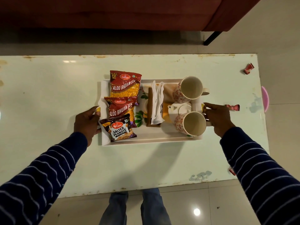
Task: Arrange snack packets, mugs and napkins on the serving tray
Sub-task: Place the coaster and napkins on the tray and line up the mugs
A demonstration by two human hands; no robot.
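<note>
A white serving tray (151, 140) sits on the pale table. On its left side lie two red Aloo Bhujia Sev packets (125, 84) (121, 108) and a dark Salted Peanuts packet (119, 128). White napkins (156, 103) stand in a brown holder at the middle. Two patterned mugs (189, 90) (191, 123) stand on the right side. My left hand (88, 121) grips the tray's left edge. My right hand (217, 118) holds the tray's right edge beside the nearer mug's handle.
The glossy table (48, 98) has worn edges. Small red wrappers (248, 68) (233, 107) lie to the right of the tray. A pink round object (265, 99) sticks out past the table's right edge. A red sofa (129, 12) stands behind the table.
</note>
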